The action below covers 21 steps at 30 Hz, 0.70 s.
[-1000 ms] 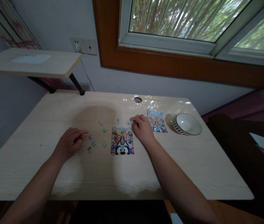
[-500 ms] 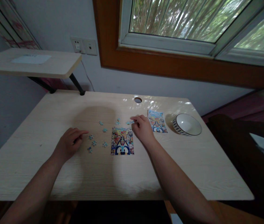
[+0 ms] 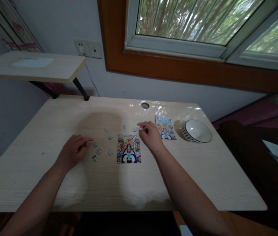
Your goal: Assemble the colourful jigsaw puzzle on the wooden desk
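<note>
A colourful, partly built jigsaw puzzle (image 3: pixel 129 148) lies in the middle of the pale wooden desk (image 3: pixel 55 183). Several loose pale-blue pieces (image 3: pixel 99 150) are scattered to its left and behind it. My right hand (image 3: pixel 150 136) rests at the puzzle's top right corner, fingers curled, fingertips touching a loose piece (image 3: pixel 136 129) on the desk. My left hand (image 3: pixel 73 150) lies on the desk left of the pieces, index finger stretched toward them, other fingers loosely bent, holding nothing.
A small reference picture (image 3: pixel 165 127) lies right of my right hand, and a striped white bowl (image 3: pixel 197 131) stands beyond it. A cable hole (image 3: pixel 145 105) sits near the desk's back edge. A raised shelf (image 3: pixel 33 65) stands at the back left, a dark chair (image 3: pixel 257 157) at the right.
My right hand has shifted very slightly at the puzzle's top corner. My left hand has stayed still.
</note>
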Each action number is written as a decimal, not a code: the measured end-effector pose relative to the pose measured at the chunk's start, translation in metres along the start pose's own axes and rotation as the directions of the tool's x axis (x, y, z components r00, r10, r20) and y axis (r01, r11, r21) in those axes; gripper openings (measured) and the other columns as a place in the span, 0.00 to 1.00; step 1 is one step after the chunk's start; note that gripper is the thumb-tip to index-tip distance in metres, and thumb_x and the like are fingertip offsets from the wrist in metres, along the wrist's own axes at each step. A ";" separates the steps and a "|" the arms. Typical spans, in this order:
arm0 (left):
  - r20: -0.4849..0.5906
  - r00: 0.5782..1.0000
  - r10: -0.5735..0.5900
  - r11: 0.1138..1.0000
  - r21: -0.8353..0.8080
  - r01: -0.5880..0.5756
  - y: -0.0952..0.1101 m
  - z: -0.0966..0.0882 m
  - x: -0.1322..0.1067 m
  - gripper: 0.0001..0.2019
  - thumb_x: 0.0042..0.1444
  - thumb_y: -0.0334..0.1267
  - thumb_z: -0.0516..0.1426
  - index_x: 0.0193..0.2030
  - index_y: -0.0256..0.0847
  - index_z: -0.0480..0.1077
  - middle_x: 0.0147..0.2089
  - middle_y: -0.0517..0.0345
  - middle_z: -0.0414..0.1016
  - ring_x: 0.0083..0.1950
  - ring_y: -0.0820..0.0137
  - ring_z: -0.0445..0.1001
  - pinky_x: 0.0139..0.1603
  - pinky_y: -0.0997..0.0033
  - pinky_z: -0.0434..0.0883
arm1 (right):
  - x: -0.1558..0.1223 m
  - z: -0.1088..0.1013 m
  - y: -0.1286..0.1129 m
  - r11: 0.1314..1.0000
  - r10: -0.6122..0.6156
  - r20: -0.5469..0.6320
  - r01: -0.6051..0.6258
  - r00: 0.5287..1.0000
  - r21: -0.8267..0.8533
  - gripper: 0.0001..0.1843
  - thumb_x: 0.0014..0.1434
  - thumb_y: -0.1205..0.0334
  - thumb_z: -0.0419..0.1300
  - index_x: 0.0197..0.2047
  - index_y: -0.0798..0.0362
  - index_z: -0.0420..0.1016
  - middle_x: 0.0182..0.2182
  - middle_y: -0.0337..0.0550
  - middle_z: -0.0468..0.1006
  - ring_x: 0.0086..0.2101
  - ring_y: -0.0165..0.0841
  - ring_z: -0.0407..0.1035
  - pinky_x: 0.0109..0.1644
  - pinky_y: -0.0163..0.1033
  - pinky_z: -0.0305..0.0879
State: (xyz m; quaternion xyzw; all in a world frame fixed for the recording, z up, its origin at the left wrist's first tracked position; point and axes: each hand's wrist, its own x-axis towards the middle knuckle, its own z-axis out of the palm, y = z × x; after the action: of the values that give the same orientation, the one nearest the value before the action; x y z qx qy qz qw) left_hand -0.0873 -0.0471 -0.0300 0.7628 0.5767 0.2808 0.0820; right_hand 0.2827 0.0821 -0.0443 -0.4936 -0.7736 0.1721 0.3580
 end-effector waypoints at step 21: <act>-0.005 0.998 0.068 0.998 -0.006 -0.068 -0.006 0.003 -0.002 0.17 0.61 0.30 0.53 0.52 0.40 0.78 0.35 0.56 0.73 0.40 0.64 0.69 0.45 0.63 0.68 | -0.001 0.004 0.005 0.999 -0.006 0.025 0.007 1.000 -0.043 0.14 0.57 0.69 0.61 0.45 0.48 0.83 0.38 0.46 0.77 0.41 0.42 0.72 0.50 0.49 0.70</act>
State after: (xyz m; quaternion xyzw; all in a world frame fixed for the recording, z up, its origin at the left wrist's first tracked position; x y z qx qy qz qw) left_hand -0.0914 -0.0468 -0.0358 0.7810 0.5500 0.2869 0.0732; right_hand 0.2833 0.0842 -0.0502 -0.4966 -0.7832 0.1604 0.3380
